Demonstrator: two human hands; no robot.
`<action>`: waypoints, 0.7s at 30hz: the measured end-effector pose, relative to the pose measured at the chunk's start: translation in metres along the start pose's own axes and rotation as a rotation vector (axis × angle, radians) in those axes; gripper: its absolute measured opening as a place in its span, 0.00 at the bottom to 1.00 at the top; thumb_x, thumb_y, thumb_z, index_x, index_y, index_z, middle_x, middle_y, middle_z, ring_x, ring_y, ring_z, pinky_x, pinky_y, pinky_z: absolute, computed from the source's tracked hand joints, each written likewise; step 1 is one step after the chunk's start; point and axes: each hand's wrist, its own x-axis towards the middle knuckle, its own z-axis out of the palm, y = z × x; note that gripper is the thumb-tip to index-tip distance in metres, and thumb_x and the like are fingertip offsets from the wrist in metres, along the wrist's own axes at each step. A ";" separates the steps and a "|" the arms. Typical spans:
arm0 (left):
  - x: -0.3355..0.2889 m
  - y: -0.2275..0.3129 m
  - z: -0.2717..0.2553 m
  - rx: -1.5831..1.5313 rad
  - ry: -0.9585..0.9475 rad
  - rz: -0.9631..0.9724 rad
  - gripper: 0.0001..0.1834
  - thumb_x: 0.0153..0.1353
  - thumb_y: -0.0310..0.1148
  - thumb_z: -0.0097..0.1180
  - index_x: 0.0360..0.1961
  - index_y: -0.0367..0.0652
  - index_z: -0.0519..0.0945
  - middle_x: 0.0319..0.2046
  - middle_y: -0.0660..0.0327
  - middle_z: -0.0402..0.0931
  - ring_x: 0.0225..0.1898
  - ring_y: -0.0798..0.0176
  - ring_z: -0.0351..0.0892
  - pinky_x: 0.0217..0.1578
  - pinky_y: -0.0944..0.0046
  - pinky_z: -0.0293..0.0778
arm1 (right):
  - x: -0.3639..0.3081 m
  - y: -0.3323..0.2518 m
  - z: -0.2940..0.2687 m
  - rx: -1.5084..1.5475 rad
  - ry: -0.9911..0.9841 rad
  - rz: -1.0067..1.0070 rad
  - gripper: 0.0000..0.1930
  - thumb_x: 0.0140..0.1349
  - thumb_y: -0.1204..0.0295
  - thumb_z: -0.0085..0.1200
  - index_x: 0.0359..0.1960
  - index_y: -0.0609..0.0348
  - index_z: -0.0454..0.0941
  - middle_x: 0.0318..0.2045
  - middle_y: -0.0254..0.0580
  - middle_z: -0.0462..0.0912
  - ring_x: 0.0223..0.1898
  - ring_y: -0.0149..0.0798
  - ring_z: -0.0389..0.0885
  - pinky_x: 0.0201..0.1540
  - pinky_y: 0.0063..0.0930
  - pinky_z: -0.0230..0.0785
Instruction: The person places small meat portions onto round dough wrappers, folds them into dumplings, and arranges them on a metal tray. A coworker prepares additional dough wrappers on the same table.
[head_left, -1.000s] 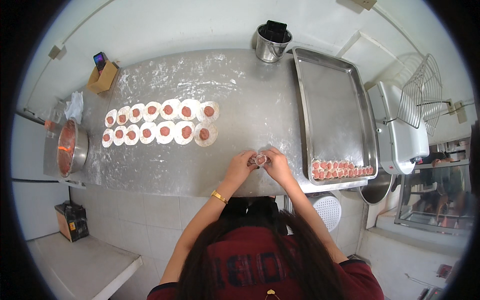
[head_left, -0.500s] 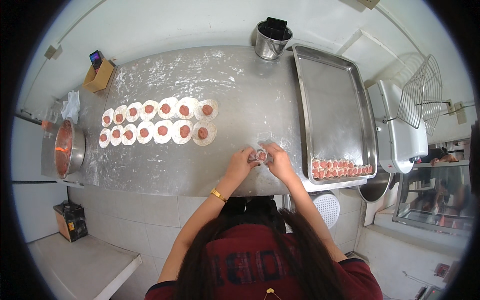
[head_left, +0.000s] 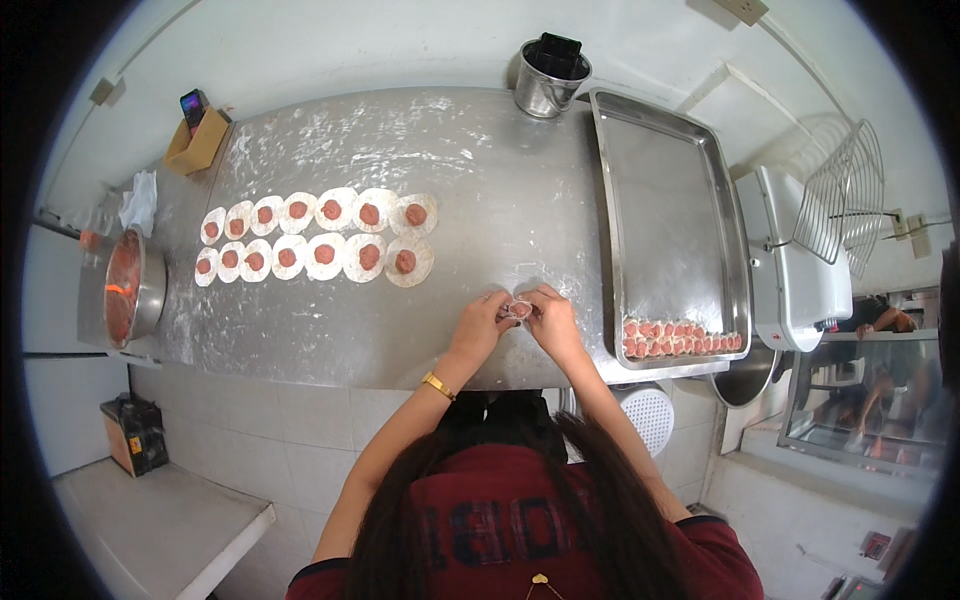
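Observation:
Between my fingers, over the near part of the floury steel table, is a small open-topped dumpling with pink meat filling showing at its centre. My left hand grips its left side and my right hand its right side, the wrapper gathered up around the filling. To the left, two rows of flat round wrappers lie on the table, each with a dab of meat on it. Finished-looking dumplings stand packed in rows along the near end of a large metal tray on my right.
A metal bowl of meat filling stands at the far left. Near the wall are a cardboard box holding a phone and a metal bucket with a black object in it. A white machine stands beyond the tray.
The wrapper in my hands is drawn closer around the filling, and my fingers sit nearer together. The view has shifted slightly; the laid-out wrappers and tray contents look the same.

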 end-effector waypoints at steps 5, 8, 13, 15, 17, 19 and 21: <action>0.000 -0.001 -0.002 0.073 0.051 0.020 0.17 0.47 0.23 0.65 0.39 0.37 0.74 0.31 0.51 0.77 0.32 0.51 0.80 0.33 0.59 0.75 | 0.000 0.000 0.005 -0.036 0.158 -0.081 0.19 0.42 0.89 0.52 0.38 0.62 0.80 0.31 0.49 0.78 0.35 0.54 0.79 0.37 0.37 0.73; 0.001 -0.001 0.000 0.033 0.065 0.035 0.17 0.47 0.24 0.65 0.38 0.37 0.74 0.30 0.51 0.78 0.32 0.51 0.80 0.33 0.59 0.75 | 0.001 0.002 0.007 -0.006 0.112 -0.041 0.21 0.42 0.90 0.52 0.40 0.61 0.79 0.32 0.49 0.78 0.36 0.53 0.79 0.38 0.37 0.73; 0.002 -0.005 0.002 0.000 0.019 -0.034 0.16 0.47 0.22 0.64 0.38 0.36 0.74 0.30 0.50 0.79 0.33 0.52 0.81 0.34 0.60 0.76 | 0.003 0.003 0.004 -0.013 0.101 -0.129 0.26 0.41 0.87 0.55 0.46 0.59 0.77 0.36 0.47 0.77 0.39 0.51 0.78 0.41 0.38 0.73; 0.000 -0.007 0.001 -0.036 0.012 -0.062 0.15 0.48 0.21 0.63 0.38 0.36 0.74 0.31 0.50 0.79 0.34 0.52 0.81 0.34 0.61 0.76 | 0.000 0.000 0.002 -0.100 0.117 -0.067 0.27 0.40 0.87 0.55 0.48 0.58 0.76 0.38 0.46 0.77 0.39 0.50 0.78 0.42 0.39 0.73; -0.002 -0.008 0.001 -0.039 0.019 -0.072 0.15 0.48 0.20 0.62 0.39 0.36 0.75 0.32 0.50 0.79 0.35 0.52 0.82 0.35 0.61 0.77 | -0.002 -0.002 0.004 -0.025 0.033 0.019 0.28 0.40 0.87 0.55 0.48 0.58 0.76 0.36 0.45 0.77 0.39 0.50 0.78 0.42 0.38 0.73; -0.004 -0.007 -0.001 -0.073 0.026 -0.083 0.16 0.49 0.19 0.61 0.41 0.35 0.75 0.34 0.50 0.79 0.36 0.52 0.81 0.36 0.61 0.77 | -0.002 -0.002 0.007 0.006 -0.010 0.038 0.28 0.39 0.87 0.55 0.48 0.57 0.76 0.36 0.44 0.76 0.39 0.49 0.78 0.42 0.38 0.73; -0.006 -0.006 -0.003 -0.080 0.047 -0.072 0.17 0.49 0.19 0.59 0.43 0.35 0.75 0.37 0.49 0.79 0.38 0.52 0.81 0.39 0.61 0.77 | 0.000 0.000 0.010 0.008 -0.007 0.003 0.29 0.38 0.87 0.56 0.48 0.57 0.76 0.35 0.45 0.76 0.38 0.50 0.77 0.42 0.39 0.72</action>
